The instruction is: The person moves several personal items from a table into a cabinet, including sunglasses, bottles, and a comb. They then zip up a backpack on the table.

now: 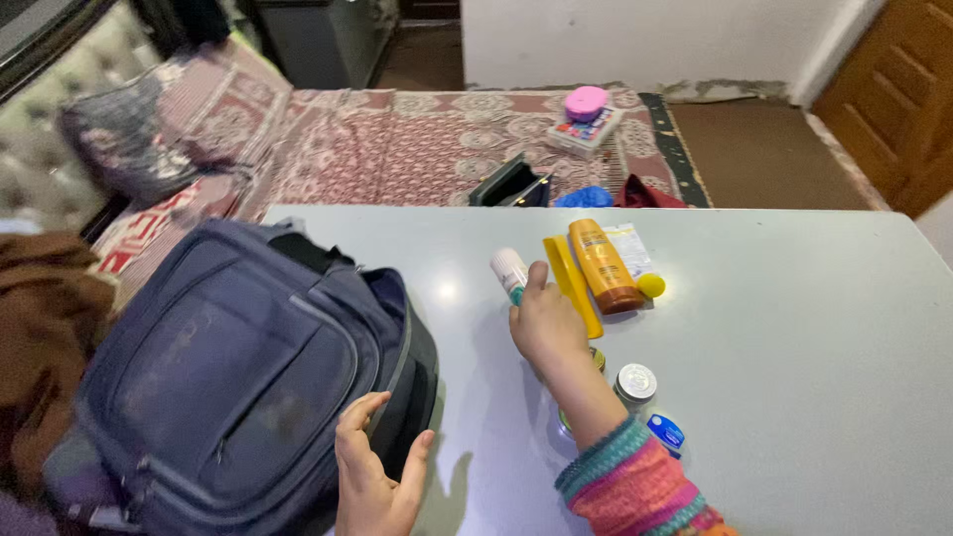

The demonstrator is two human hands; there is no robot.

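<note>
My right hand (544, 323) reaches over the pale table (814, 347) and its fingers close around a small white tube with a teal band (508, 272). Just right of it lie a flat yellow comb (573, 283), an orange bottle (604, 266) on its side and a small yellow ball (650, 286). My left hand (372, 471) rests open against the lower front of a dark blue backpack (228, 377) that lies on the table's left part. A silver-lidded jar (635, 383) and a small blue tin (666, 433) sit beside my right forearm.
Beyond the table's far edge is a patterned red rug (417, 144) with a pink lid on a box (586, 114), an open black case (511, 184) and a blue cloth (584, 198). A cushioned sofa (60, 119) is at the left, a wooden door (893, 89) at the right.
</note>
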